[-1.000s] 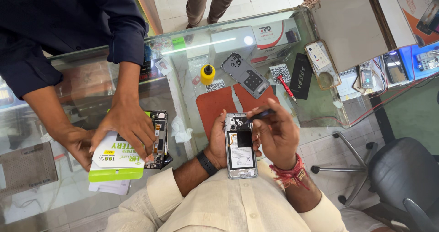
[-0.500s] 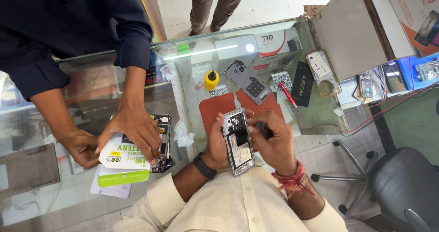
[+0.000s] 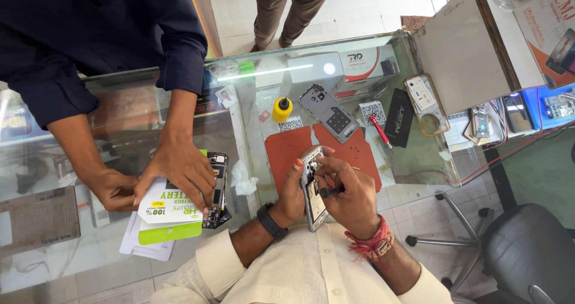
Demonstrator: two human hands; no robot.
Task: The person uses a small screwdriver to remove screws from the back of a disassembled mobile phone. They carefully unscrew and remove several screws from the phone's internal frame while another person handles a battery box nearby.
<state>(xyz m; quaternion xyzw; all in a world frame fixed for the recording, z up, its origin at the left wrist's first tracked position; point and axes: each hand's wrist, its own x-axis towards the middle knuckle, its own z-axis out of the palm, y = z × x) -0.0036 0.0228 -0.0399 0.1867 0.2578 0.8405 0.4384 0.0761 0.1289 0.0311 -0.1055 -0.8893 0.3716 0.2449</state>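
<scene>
Nearest, at 6 o'clock, the left hand (image 3: pixel 291 197) closes its grip around an opened phone (image 3: pixel 313 188), tilting it steady so the right hand (image 3: pixel 353 196), pinched shut on a screwdriver (image 3: pixel 331 191), can reach inside. Beyond lies a red mat (image 3: pixel 286 148) on the counter (image 3: pixel 419 154); at 9 o'clock another person's hands (image 3: pixel 179 169) press a battery pack (image 3: pixel 168 214) flat.

A white-and-green flat package (image 3: pixel 168 211) lies under the co-worker's hand (image 3: pixel 179 169).

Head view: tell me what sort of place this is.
Probably a phone repair counter: an opened silver phone held in the left hand, a grey detached phone back cover, and a red-handled screwdriver lying on the glass.
</scene>
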